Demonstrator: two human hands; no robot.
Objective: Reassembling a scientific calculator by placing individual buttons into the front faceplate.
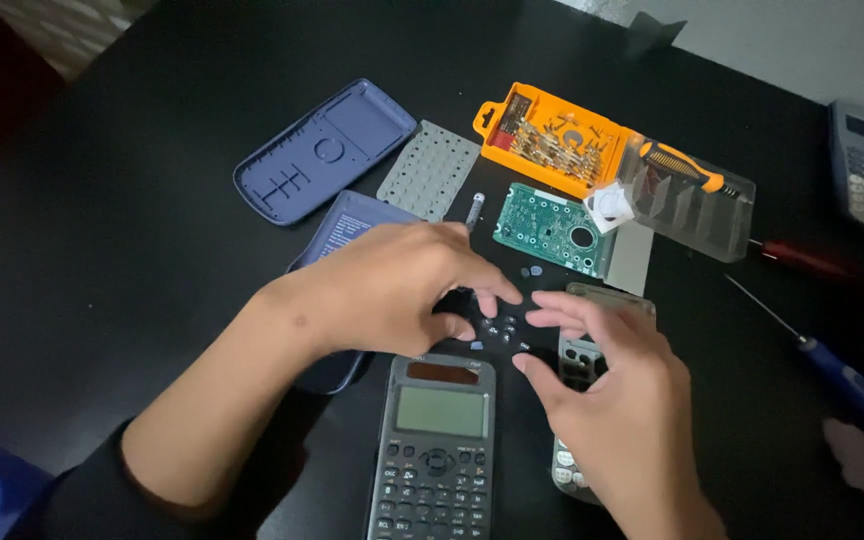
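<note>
On the black table (132, 180), the left hand (392, 290) and right hand (617, 400) meet over a scatter of small loose dark calculator keys (497, 325) — the keys lie between and just under the fingertips of both. The left fingers curl down onto them, pinching; whether a key is actually gripped cannot be told. The right hand is loose, fingers spread, covering a grey key-frame panel (577, 365). 1 dark assembled calculator (437, 450) sits just below the keys — a green circuit board (547, 225) lies beyond.
</note>
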